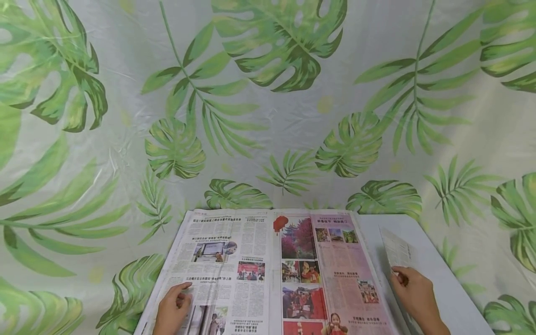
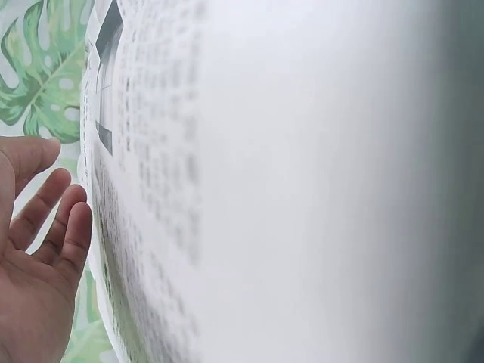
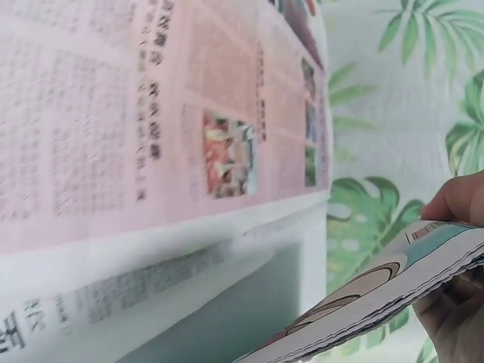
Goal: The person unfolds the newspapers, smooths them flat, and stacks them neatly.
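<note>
An open newspaper [image 1: 255,293] lies spread on a white table, its left page mostly black text and its right page pink with red photos. My left hand [image 1: 172,307] is at the left page's outer side, fingers loosely bent and holding nothing. In the left wrist view the palm and relaxed fingers show beside the paper. At the right, my right hand [image 1: 416,293] pinches the edge of a raised newspaper section [image 1: 397,249]. The right wrist view shows several layered sheets [image 3: 378,291] between thumb and fingers, with a coloured drawing on the upper face.
The white table [image 1: 439,270] shows to the right of the newspaper. Behind and around it hangs a pale curtain [image 1: 289,125] printed with green leaves, close to the table's far edge.
</note>
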`<state>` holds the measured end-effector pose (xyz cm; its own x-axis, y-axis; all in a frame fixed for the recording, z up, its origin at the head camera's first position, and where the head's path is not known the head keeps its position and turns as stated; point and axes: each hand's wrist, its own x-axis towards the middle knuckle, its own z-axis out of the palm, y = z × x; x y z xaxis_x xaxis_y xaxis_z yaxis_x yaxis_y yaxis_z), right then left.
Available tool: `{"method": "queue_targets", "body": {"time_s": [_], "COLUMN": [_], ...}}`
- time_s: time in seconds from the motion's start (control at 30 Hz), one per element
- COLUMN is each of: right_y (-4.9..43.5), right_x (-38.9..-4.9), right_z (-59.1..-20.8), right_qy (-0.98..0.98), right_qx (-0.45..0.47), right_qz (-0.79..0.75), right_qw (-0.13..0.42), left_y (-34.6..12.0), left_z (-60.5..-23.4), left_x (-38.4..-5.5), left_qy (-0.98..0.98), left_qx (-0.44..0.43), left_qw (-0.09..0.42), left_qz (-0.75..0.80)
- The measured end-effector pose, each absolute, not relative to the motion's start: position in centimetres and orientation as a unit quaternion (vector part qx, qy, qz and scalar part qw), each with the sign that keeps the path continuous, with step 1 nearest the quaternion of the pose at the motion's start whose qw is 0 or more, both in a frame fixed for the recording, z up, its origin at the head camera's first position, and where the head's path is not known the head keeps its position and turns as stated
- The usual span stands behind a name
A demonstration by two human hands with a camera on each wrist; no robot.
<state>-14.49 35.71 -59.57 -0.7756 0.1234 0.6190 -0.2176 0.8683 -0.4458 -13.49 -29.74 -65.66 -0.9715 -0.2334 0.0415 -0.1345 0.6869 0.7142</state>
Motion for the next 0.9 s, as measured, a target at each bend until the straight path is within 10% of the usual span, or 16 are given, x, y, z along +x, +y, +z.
{"method": "queue_targets", "body": {"time_s": [0.9], "right_y": [26.8], "right_x": [-18.1], "right_z": [-58.6], "right_qy": [-0.913], "right_qx": [0.024], "right_qz": [0.328], "right_qw": [0.242], "left_y": [-25.4], "left_z": [-65.5], "left_x": [-15.5], "left_qy": [-0.909], "left_qx": [0.05], "left_qw": [0.107], "left_qz": [-0.4]}}
